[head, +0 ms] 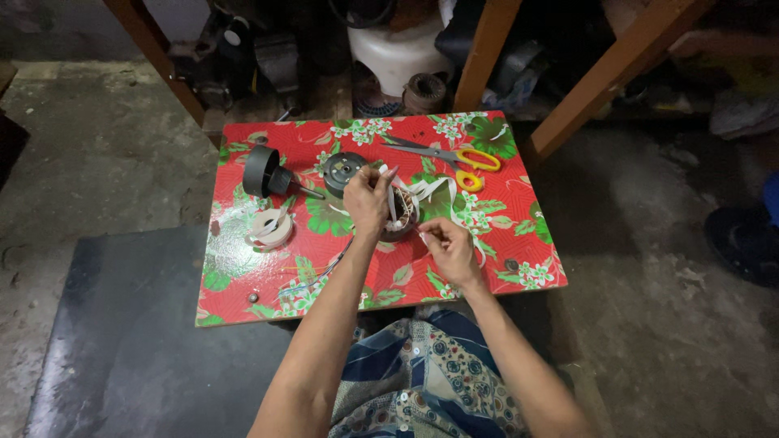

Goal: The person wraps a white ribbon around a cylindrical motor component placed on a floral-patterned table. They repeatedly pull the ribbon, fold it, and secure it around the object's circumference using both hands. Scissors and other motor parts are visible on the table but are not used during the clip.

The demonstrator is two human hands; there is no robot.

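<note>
Pinching white tape (428, 188) at motor stator (399, 217): left hand (367, 199) above it, right hand (451, 251) gripping tape end; yellow scissors (454, 157) nearby on desk (519, 212).

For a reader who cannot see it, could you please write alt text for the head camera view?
A person's left hand and right hand work white tape around a ring-shaped wire coil on a low table covered in red floral cloth. Yellow-handled scissors, a black motor part, a round metal housing and a tape roll lie nearby.
</note>
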